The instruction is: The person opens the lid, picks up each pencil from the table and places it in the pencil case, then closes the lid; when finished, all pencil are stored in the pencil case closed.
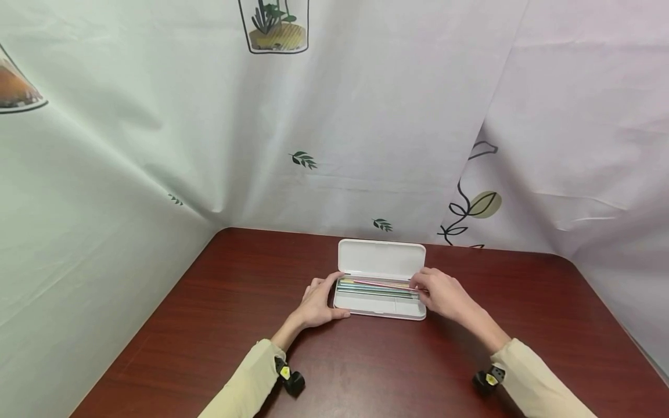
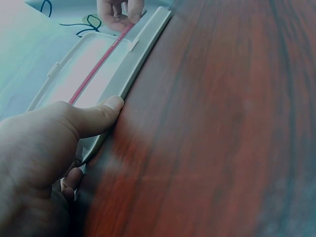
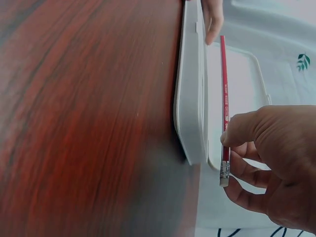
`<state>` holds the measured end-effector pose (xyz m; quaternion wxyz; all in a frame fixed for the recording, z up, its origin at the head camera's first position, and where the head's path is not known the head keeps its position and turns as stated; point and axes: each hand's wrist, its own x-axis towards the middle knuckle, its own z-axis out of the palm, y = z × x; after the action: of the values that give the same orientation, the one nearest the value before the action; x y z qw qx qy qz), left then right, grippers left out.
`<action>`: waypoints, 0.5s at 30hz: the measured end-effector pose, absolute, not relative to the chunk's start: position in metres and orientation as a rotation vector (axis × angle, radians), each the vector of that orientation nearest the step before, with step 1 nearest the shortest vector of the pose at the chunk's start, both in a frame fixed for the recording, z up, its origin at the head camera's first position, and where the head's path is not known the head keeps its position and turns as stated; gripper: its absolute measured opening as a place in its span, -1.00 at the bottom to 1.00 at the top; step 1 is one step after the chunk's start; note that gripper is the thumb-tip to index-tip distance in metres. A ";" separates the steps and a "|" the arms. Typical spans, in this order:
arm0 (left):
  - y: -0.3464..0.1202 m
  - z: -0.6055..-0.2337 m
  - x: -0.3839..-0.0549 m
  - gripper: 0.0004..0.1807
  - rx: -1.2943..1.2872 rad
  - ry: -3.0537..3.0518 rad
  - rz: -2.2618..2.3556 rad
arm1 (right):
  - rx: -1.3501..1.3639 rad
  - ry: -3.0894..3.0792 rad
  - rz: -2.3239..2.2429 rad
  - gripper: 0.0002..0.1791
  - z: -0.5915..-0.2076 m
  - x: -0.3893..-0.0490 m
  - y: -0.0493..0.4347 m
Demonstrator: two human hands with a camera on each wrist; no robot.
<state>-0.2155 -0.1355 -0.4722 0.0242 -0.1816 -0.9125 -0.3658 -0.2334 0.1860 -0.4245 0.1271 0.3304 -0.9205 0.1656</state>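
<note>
A white pencil case (image 1: 366, 303) lies on the table with its lid (image 1: 381, 258) raised at the back. Several pencils (image 1: 373, 291) in green, blue and yellow tones lie side by side in its tray. My left hand (image 1: 316, 305) grips the case's left end, thumb along the front edge and fingers toward the hinge side. Over the right end, my right hand (image 1: 444, 293) pinches a red pencil (image 3: 225, 89) near its eraser (image 3: 224, 181). The red pencil stretches above the tray, its other end pointing left in the head view.
The dark red-brown wooden table (image 1: 209, 325) has rounded far corners. Behind it hangs a pale, wrinkled cloth (image 1: 407, 116) printed with leaves and plants. A small black device (image 1: 292, 380) is strapped at the left wrist, another device (image 1: 486, 380) at the right.
</note>
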 end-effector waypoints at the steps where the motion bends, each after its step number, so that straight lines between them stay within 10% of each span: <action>1: -0.135 -0.472 -0.215 -0.02 -0.563 -2.823 -1.131 | 0.967 -2.674 0.488 -0.74 -0.425 -0.234 0.184; 15: -0.135 -0.472 -0.216 -0.03 -0.561 -2.824 -1.135 | 1.010 -2.670 0.494 -0.76 -0.428 -0.240 0.168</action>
<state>-0.2156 -0.1353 -0.4721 0.0235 -0.1813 -0.9122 -0.3666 -0.2395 0.1675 -0.4276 0.1219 0.3460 -0.9148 0.1691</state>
